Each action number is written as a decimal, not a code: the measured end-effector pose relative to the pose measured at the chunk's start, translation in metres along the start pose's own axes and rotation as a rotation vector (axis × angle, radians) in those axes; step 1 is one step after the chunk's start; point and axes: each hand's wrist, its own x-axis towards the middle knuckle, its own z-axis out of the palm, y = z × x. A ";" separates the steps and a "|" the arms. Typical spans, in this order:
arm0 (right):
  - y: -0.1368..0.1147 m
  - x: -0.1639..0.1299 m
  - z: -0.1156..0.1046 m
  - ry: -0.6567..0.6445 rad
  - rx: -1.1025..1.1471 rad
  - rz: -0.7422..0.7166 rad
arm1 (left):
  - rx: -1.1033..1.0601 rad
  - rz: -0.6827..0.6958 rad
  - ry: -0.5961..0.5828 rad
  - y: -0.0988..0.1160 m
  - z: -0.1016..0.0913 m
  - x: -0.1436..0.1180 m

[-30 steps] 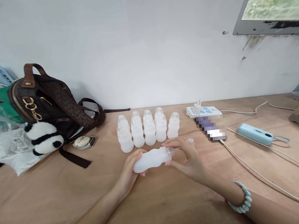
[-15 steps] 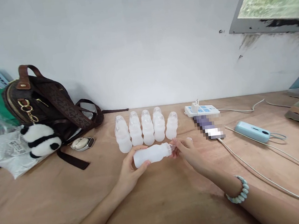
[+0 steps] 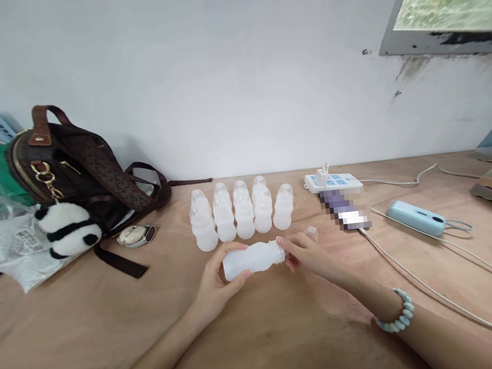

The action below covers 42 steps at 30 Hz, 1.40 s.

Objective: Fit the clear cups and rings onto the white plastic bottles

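My left hand [image 3: 220,273] is closed around the body of a frosted white baby bottle [image 3: 253,259]. The bottle is held on its side above the table, its neck pointing right. At the neck end, my right hand [image 3: 300,252] grips the collar with thumb and fingers, which hide the tip. A clear dome cap [image 3: 311,233] shows just behind my right hand. Beyond the hands, several similar bottles [image 3: 244,217] stand upright in rows with clear caps on.
A dark backpack [image 3: 75,162] with a panda plush [image 3: 68,228] stands on the left, near a beige mouse [image 3: 135,236]. To the right are a power strip [image 3: 339,182], a blurred-out phone [image 3: 337,204], a light blue power bank [image 3: 415,218] and a long white cable [image 3: 472,262].
My right fingers have shifted left onto the bottle's neck, covering the clear nipple seen there before. The bottle has moved slightly right, and the left hand keeps its hold.
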 end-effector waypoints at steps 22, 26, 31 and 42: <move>-0.011 -0.005 -0.007 -0.031 0.110 -0.042 | -0.035 -0.126 0.038 0.003 0.000 0.004; -0.010 -0.005 -0.004 -0.012 0.161 -0.026 | -0.039 -0.101 0.016 0.002 0.001 0.003; -0.001 0.000 0.004 -0.017 0.114 0.055 | -0.016 -0.074 -0.007 0.001 0.002 0.002; -0.002 -0.002 0.000 -0.050 0.123 -0.012 | -0.025 -0.097 0.006 -0.007 0.000 0.004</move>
